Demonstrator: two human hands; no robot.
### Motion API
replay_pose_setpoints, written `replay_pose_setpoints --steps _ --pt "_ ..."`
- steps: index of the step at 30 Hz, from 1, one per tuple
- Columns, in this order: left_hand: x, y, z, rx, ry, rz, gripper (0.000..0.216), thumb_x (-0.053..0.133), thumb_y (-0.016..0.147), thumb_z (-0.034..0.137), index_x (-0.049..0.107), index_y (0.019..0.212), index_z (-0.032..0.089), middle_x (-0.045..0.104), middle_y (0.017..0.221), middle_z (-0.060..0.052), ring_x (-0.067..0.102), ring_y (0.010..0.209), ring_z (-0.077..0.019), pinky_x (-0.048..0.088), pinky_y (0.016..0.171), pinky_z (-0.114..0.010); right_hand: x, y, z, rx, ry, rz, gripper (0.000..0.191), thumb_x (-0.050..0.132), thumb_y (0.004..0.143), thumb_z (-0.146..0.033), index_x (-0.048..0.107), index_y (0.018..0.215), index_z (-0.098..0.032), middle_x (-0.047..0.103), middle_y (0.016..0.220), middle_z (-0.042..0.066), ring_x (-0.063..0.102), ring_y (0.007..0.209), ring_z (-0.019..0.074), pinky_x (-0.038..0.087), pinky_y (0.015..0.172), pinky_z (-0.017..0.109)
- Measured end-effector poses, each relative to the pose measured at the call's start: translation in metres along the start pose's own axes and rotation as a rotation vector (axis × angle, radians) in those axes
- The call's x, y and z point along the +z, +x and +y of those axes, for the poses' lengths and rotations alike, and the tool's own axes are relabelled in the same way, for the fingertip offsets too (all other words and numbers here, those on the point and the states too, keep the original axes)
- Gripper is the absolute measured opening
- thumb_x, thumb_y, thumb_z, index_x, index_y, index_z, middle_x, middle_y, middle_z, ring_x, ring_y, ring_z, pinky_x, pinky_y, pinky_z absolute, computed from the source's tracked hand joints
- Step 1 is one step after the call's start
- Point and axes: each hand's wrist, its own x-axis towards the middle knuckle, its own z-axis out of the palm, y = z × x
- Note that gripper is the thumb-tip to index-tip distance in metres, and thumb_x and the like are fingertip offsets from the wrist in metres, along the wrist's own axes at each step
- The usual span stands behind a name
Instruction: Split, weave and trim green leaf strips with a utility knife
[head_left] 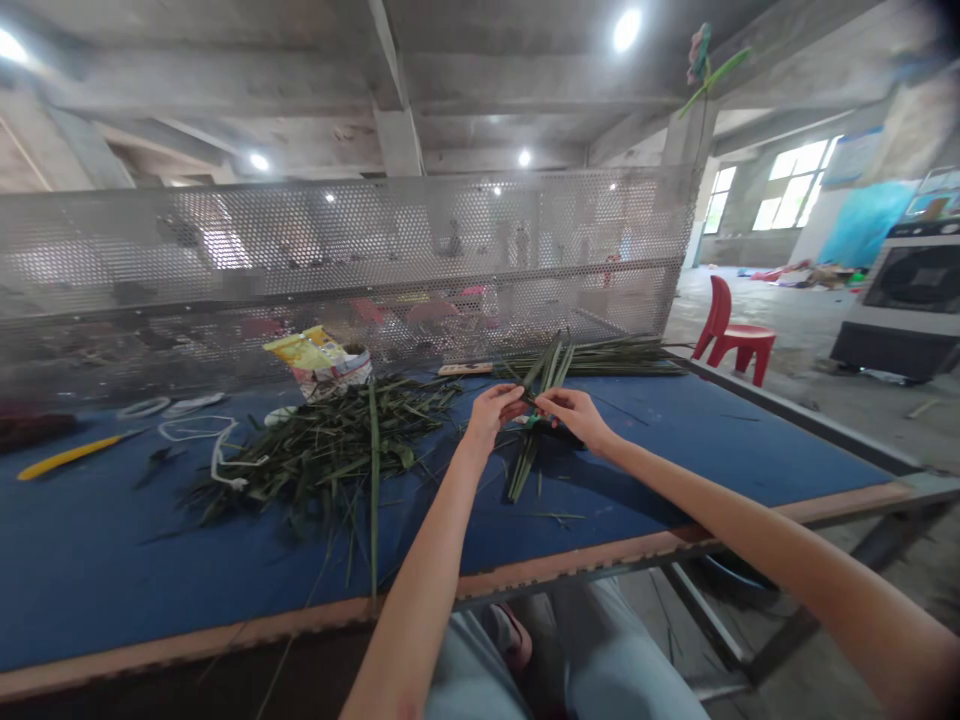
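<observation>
My left hand (495,411) and my right hand (576,414) meet over the blue tabletop, fingers pinched on green leaf strips (553,366). The strips stick up and away from me between the hands. Below the hands, a small bundle of cut strips (523,470) lies on the table, pointing toward me. Something green and white shows just under my fingers, too small to make out. To the left spreads a large heap of loose green leaf pieces (322,450). Exactly where each fingertip grips is partly hidden.
Long green strips (615,356) lie along the back of the blue table (675,440), against a perforated metal screen (450,240). On the left are a yellow-handled knife (71,456), white cord (217,455) and a container with a yellow packet (307,348). A red chair (739,332) stands beyond the right end.
</observation>
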Motion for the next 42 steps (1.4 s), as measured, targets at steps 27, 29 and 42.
replay_pose_setpoints --steps 27,29,42 --pt "0.021 -0.007 -0.006 0.157 0.194 0.029 0.034 0.08 0.057 0.031 0.064 0.081 0.014 0.067 0.06 -0.001 0.065 0.057 -0.0141 0.053 0.065 -0.026 -0.014 0.011 0.01 -0.039 0.005 0.059 0.034 0.066 0.066 -0.048 0.062 0.073 -0.016 0.059 0.061 0.001 0.051 0.054 0.0117 0.042 0.05 0.024" --pt "0.023 -0.006 -0.008 0.215 0.226 0.038 0.033 0.08 0.057 0.031 0.063 0.08 0.014 0.066 0.059 0.0 0.064 0.056 -0.0138 0.053 0.063 -0.026 -0.015 0.01 0.01 -0.063 -0.023 0.072 0.032 0.064 0.068 -0.048 0.062 0.073 -0.016 0.06 0.062 0.002 0.053 0.056 0.0126 0.042 0.05 0.024" --pt "0.022 -0.003 -0.01 0.182 0.195 0.016 0.041 0.084 0.049 0.03 0.064 0.08 0.011 0.066 0.058 -0.002 0.064 0.056 -0.0151 0.054 0.067 -0.032 -0.018 0.01 0.017 -0.184 -0.122 0.104 0.024 0.062 0.073 -0.039 0.064 0.073 -0.015 0.066 0.069 0.004 0.058 0.063 0.015 0.045 0.06 0.026"
